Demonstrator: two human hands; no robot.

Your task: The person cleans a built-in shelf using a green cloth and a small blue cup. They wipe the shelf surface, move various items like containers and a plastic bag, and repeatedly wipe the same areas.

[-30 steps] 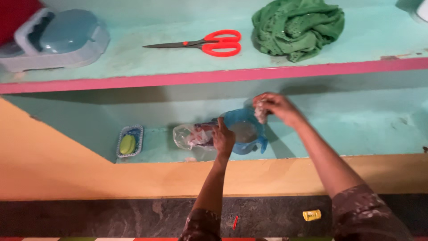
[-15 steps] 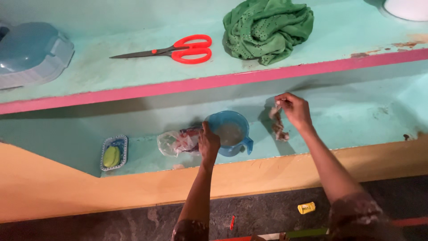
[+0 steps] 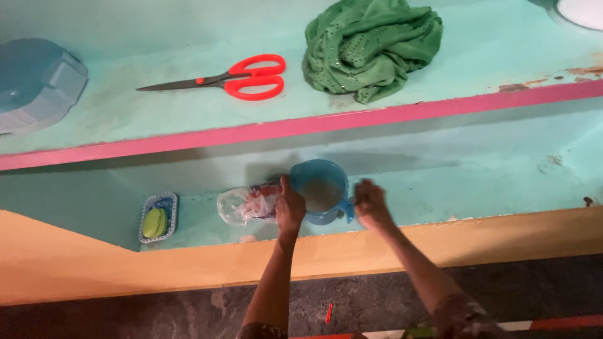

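Note:
A blue plastic mug (image 3: 326,172) with cloudy liquid inside stands on the lower turquoise shelf (image 3: 490,182). My left hand (image 3: 290,210) grips the mug's left rim, thumb up along it. Just left of that hand lies a clear plastic bag (image 3: 239,206) with pinkish pieces in it. My right hand (image 3: 370,204) is curled right beside the mug's handle (image 3: 347,212). Whether it holds anything is hidden.
On the upper shelf with the pink edge (image 3: 301,129) lie red-handled scissors (image 3: 242,76), a crumpled green cloth (image 3: 370,44) and a blue-grey plastic container (image 3: 34,81). A small dish with green soap (image 3: 157,221) sits left on the lower shelf. An orange ledge (image 3: 490,235) runs in front.
My right hand, which held a pale strip up to the right of the mug, has come down and left to the mug's handle. The strip is out of sight. The left hand stayed.

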